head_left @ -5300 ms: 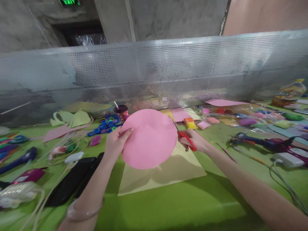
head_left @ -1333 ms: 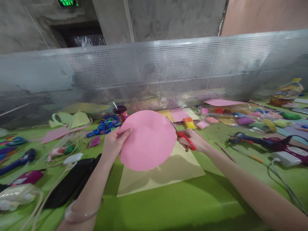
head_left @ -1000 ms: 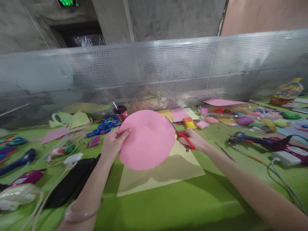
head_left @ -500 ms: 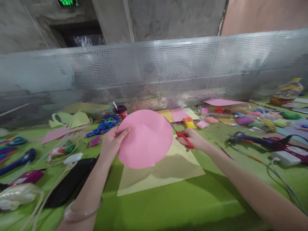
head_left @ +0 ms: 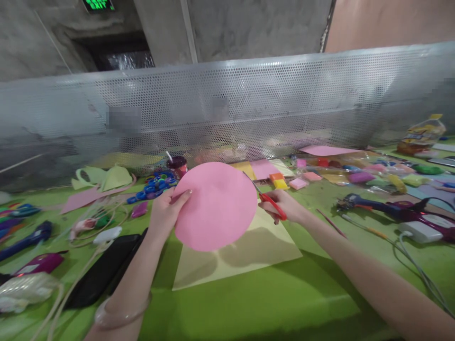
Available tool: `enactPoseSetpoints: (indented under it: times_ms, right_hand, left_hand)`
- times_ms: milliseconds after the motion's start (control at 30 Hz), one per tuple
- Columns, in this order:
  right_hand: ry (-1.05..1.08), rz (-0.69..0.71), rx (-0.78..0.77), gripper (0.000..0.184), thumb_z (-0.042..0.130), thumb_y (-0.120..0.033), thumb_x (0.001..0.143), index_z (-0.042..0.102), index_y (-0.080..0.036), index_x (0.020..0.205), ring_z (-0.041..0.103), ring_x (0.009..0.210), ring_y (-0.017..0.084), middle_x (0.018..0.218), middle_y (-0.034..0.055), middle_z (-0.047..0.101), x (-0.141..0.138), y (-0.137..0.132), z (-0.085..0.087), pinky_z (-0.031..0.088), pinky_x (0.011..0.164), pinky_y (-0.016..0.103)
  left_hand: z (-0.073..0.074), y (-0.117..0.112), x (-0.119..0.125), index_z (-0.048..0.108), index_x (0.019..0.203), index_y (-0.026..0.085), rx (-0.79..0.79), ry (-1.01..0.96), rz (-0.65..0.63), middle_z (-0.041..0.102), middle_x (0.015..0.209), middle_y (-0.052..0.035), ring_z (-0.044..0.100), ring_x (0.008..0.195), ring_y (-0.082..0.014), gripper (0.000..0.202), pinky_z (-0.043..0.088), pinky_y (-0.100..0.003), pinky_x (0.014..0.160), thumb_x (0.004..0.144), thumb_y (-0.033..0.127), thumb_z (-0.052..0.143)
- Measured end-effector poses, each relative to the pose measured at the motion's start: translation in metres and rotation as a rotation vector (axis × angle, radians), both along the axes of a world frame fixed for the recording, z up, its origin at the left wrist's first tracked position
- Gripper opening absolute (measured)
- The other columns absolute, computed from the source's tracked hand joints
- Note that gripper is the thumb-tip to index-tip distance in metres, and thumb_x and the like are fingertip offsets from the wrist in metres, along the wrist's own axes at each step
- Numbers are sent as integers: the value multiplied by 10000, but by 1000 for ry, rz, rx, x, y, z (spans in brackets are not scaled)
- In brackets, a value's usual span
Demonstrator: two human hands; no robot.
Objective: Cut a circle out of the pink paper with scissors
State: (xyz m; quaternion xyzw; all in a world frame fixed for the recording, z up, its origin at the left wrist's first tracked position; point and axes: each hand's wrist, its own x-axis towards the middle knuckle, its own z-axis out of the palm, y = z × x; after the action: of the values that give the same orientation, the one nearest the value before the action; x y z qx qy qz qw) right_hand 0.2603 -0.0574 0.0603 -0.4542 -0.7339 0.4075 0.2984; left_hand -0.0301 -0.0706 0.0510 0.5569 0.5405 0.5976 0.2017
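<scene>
The round pink paper disc (head_left: 215,206) is hanging over the pale yellow paper sheet (head_left: 249,258) lying on the green tabletop (head_left: 249,308), with the left hand (head_left: 165,213) sitting at its left edge and the red-handled scissors (head_left: 272,204), in the right hand (head_left: 286,208), meeting its right edge. Behind, the perforated metal screen (head_left: 249,109) is running along the far side, and the flat black case (head_left: 103,270) is lying left of the sheet.

Green table (head_left: 249,308); perforated metal screen (head_left: 284,99) behind; bare concrete wall (head_left: 256,23); green exit sign (head_left: 97,4) overhead.

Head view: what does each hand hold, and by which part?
Left hand: round pink paper disc, by its left edge. Right hand: red-handled scissors, by the handles.
</scene>
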Motion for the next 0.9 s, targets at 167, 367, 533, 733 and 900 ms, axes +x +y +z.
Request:
enactPoseSetpoints:
  times_ms: [167, 367, 533, 733, 900]
  right_hand:
    - [-13, 47, 22, 245, 491, -230, 698, 367, -183, 492, 476, 353, 78, 372, -51, 458, -1, -5, 7, 414, 409, 200]
    - [-23, 64, 46, 224, 483, -222, 699, 384, -181, 503, 477, 364, 80, 381, -57, 464, 1, -2, 4, 418, 431, 207]
    - [-29, 60, 42, 228, 479, -217, 700, 377, -181, 500, 471, 362, 78, 376, -57, 455, 1, -3, 5, 426, 437, 212]
    - [-30, 81, 33, 206, 472, -219, 699, 387, -181, 515, 480, 375, 82, 396, -48, 471, 2, -1, 3, 438, 434, 214]
    - [-39, 83, 34, 184, 477, -229, 698, 407, -176, 536, 480, 379, 81, 409, -46, 470, 5, 2, 0, 444, 431, 210]
  left_hand:
    - [2, -2, 1, 641, 908, 166, -32, 23, 1, 679, 865, -58, 607, 781, -231, 402, 478, -306, 649, 638, 463, 624]
    - [3, -3, 2, 646, 884, 176, -34, 39, -8, 686, 854, -46, 611, 764, -223, 371, 477, -298, 635, 641, 456, 626]
    - [3, -3, 1, 646, 882, 183, -42, 52, -24, 686, 861, -41, 610, 775, -219, 351, 470, -292, 647, 650, 446, 623]
    - [4, -3, 2, 647, 866, 179, -44, 72, -12, 688, 856, -42, 610, 784, -227, 354, 470, -293, 645, 645, 455, 622]
    - [4, -3, 2, 645, 860, 181, -50, 93, -23, 689, 849, -33, 609, 768, -218, 340, 461, -278, 626, 656, 451, 614]
